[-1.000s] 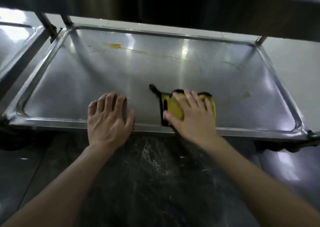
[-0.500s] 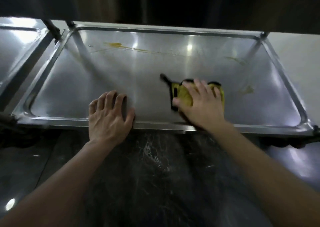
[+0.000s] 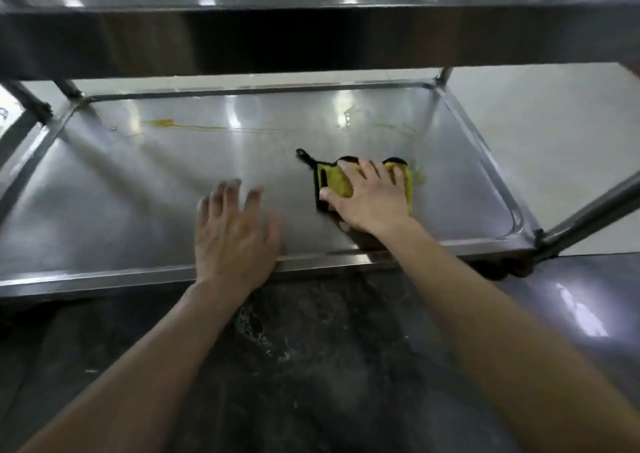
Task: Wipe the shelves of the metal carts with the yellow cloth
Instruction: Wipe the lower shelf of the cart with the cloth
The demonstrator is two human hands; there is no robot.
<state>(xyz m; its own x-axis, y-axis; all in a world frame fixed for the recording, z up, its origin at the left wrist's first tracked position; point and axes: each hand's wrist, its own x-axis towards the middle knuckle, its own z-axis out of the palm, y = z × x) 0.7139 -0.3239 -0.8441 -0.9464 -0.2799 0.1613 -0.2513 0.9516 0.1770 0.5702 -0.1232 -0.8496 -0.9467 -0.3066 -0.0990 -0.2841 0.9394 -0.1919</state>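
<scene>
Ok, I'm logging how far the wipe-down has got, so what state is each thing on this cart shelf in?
yellow cloth, folded, flat on the shelf under the right hand.
right hand, fingers straight, pressing the cloth down.
left hand, fingers spread, over the shelf's front rim; blurred.
lower shelf, shiny, marked along the back.
yellow streak, unwiped, back left.
yellow smear, unwiped, back right, beyond the cloth.

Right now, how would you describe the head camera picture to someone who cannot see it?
A person's right hand presses a yellow cloth flat on a steel cart shelf. The left hand, fingers spread, is at the shelf's front rim. Yellowish streaks mark the shelf's back.
</scene>
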